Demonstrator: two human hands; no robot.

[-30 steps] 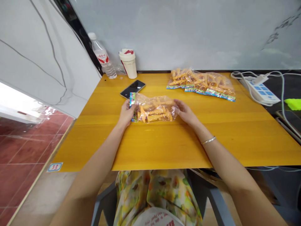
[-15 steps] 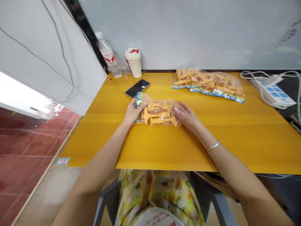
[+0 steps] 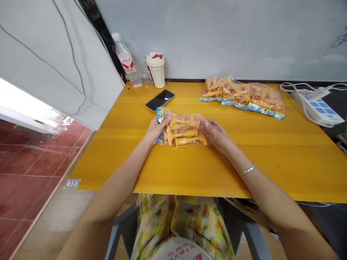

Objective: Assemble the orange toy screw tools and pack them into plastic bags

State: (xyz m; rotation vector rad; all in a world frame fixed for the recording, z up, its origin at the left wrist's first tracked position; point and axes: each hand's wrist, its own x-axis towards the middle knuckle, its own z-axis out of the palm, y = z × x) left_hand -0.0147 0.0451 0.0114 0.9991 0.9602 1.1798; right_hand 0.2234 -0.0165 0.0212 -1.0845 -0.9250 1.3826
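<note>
A clear plastic bag of orange plastic pieces [image 3: 185, 131] lies sideways between my two hands, over the middle of the yellow table [image 3: 189, 169]. The pieces inside look like small handled toys with flared ends; their exact kind I cannot tell. My left hand [image 3: 157, 129] grips the end with the colourful printed header, thumb on top. At the opposite end, my right hand [image 3: 217, 134] closes on the bag's plain edge, with its fingertips partly behind the film.
Several similar bags [image 3: 241, 95] lie overlapping at the back. A phone [image 3: 159, 100], a lidded cup [image 3: 157, 72] and a water bottle [image 3: 127, 63] are at the back left. A white power strip [image 3: 321, 106] with looping cables sits at the right.
Both hands keep hold of the bag, which has hardly moved; the pieces inside have shifted slightly. The whole view has moved a little.
</note>
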